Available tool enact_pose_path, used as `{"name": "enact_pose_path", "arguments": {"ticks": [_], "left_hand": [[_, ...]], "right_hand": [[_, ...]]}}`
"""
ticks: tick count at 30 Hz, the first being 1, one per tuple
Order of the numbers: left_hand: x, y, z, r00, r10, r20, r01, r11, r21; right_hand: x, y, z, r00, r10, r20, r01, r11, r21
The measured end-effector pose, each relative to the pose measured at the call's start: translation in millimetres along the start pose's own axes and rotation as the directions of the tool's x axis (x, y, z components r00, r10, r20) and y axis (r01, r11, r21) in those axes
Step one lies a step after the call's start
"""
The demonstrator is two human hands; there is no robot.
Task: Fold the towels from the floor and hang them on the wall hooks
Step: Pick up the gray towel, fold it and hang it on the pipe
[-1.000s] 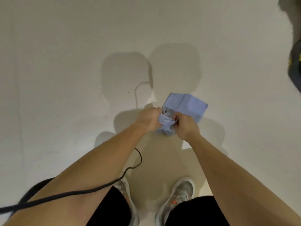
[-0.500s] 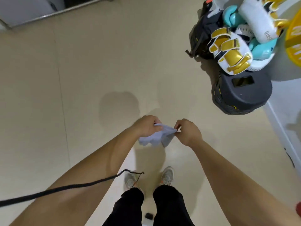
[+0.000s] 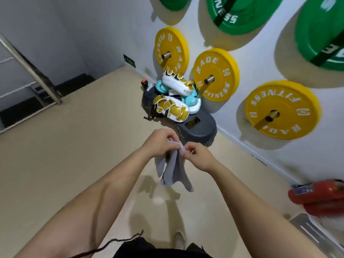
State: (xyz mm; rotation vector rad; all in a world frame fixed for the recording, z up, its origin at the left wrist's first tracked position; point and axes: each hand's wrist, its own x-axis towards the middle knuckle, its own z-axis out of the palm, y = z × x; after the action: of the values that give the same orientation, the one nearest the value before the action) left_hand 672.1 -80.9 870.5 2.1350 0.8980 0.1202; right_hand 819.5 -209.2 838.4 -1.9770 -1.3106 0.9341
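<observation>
A small light-blue towel [image 3: 174, 170] hangs in the air above the beige floor, bunched and drooping below my hands. My left hand [image 3: 158, 144] grips its top edge from the left. Touching the same edge from the right, my right hand [image 3: 198, 155] pinches it between fingertips. Both hands are close together at chest height. No wall hooks for towels show in the head view.
Yellow weight plates [image 3: 216, 74] and green plates [image 3: 240, 13] hang on pegs on the white wall at right. A dark pad [image 3: 197, 127] piled with white-and-gold boxing gear [image 3: 172, 108] lies by the wall. A red fire extinguisher [image 3: 318, 194] lies lower right; a metal railing [image 3: 37, 75] stands left.
I have stood up from a crouch and the view has swung up toward the wall. The towel has come off the floor and now hangs from both hands.
</observation>
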Motion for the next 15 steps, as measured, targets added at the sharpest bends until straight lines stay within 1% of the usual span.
{"name": "enact_pose_path", "arguments": {"ticks": [2, 4, 6, 8, 12, 15], "left_hand": [[17, 20, 1, 0.996, 0.075, 0.048, -0.077, 0.995, 0.060], [31, 34, 5, 0.981, 0.146, 0.127, -0.160, 0.981, 0.107], [45, 42, 9, 0.952, 0.216, 0.215, -0.247, 0.960, 0.130], [57, 48, 10, 0.926, 0.270, 0.264, -0.321, 0.931, 0.173], [79, 53, 3, 0.885, 0.324, 0.334, -0.403, 0.893, 0.201], [90, 55, 1, 0.864, 0.361, 0.351, -0.435, 0.886, 0.158]], "right_hand": [[-13, 0, -23, 0.995, 0.032, -0.091, -0.034, 0.999, -0.022], [-23, 2, -45, 0.981, 0.043, -0.190, -0.052, 0.998, -0.038], [-33, 4, -63, 0.955, 0.085, -0.283, -0.095, 0.995, -0.022], [-42, 5, -81, 0.923, 0.140, -0.359, -0.149, 0.989, 0.003], [-69, 6, -108, 0.850, 0.181, -0.494, -0.214, 0.977, -0.010], [-90, 13, -121, 0.803, 0.243, -0.544, -0.299, 0.954, -0.015]]}}
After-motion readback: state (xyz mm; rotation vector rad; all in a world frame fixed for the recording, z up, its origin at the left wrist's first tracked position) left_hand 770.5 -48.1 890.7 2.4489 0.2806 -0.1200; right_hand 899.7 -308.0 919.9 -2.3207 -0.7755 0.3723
